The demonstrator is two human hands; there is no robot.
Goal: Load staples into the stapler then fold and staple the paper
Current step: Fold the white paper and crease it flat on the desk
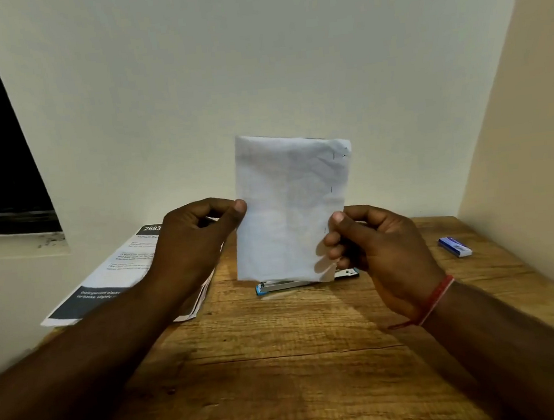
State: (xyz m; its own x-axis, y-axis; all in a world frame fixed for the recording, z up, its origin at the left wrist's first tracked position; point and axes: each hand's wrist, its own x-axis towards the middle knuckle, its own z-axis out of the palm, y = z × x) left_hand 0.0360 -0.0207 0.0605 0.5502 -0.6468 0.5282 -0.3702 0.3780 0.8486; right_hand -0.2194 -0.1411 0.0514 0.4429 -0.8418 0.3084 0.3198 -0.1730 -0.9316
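Left hand (200, 230) and right hand (373, 244) are both holding the folded paper (289, 208) upright above the bench (283, 361), in front of the wall (254, 59). Small blue staple box (455, 246) is lying on the bench far right, well apart from the stapler (276, 286); can't tell if it's open or what's inside. Left hand is pinching the paper's left edge btwn thumb and forefinger, other fingers curling loosely behind. Right hand is gripping the lower right edge, thumb pressing on the front, fingers curling in at the sheet's edge. Paper is showing a few staples (330, 189) running down its right edge, plus a couple near the top right corner, which is looking a bit crumpled. Its bottom edge is hanging just over the stapler, which is lying flat on the bench, silver w/ blue ends, middle part hidden by the sheet. Stack of printed sheets (116, 276) is lying at the bench's left side, overhanging the edge, partly under the left forearm. Red thread (438, 297) is circling the right wrist
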